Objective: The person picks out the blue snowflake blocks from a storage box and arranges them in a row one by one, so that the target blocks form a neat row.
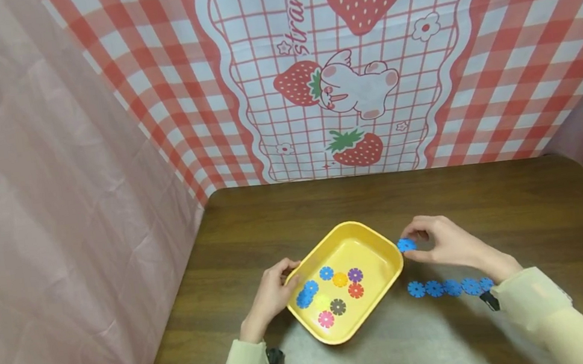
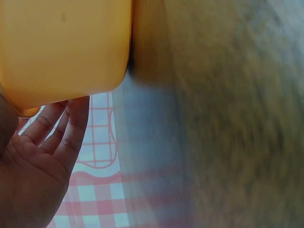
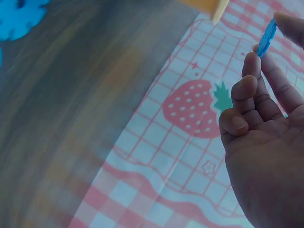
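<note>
A yellow plastic tray sits tilted at an angle on the wooden table. My left hand grips its left rim, with the thumb at the edge and the other fingers against the outer wall. Just off the tray's right corner, my right hand pinches a blue notched plastic disc between thumb and fingertips. The right wrist view shows that disc edge-on. Several discs lie in the tray: blue, orange, purple, red, black, pink and pale yellow.
Below my right hand, several blue discs lie in a row on the table; my right sleeve comes close to the row's right end. A strawberry-print checked cloth hangs behind the table, and a pink curtain hangs at left.
</note>
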